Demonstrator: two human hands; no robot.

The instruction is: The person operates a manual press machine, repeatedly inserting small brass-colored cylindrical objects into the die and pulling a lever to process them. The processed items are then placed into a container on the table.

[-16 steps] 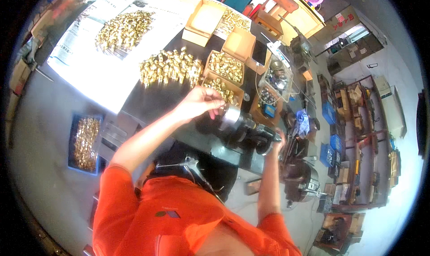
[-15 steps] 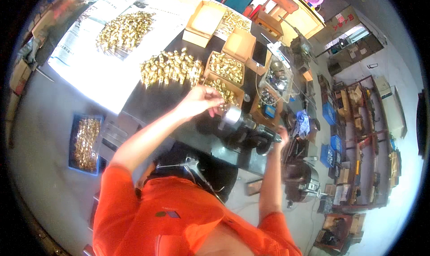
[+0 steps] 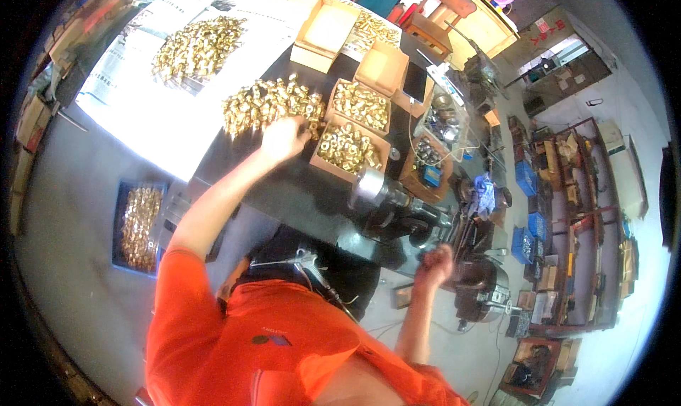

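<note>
My left hand [image 3: 284, 138] reaches over the near right edge of a loose pile of brass fittings [image 3: 266, 104] on the dark tabletop. The back of the hand hides most of its fingers, so any grip there is unclear. Right of it, a cardboard box [image 3: 328, 166] is filled with brass fittings, and a second filled box [image 3: 347, 129] stands just behind. A small bench machine with a round silver head [image 3: 370, 186] lies in front of the boxes. Closed and slightly blurred, my right hand [image 3: 435, 265] is beside the machine's near right end; what its fingers hold is hidden.
Another heap of brass fittings [image 3: 198, 51] lies on white paper at the far left. A blue crate [image 3: 140, 225] of brass parts is on the floor. An open box [image 3: 425, 168] of metal parts sits right of the machine. Shelving [image 3: 574, 228] lines the right wall.
My left hand has moved from beside the machine's silver head, left and away, to the brass pile. My right hand has come down toward me from the machine's right end.
</note>
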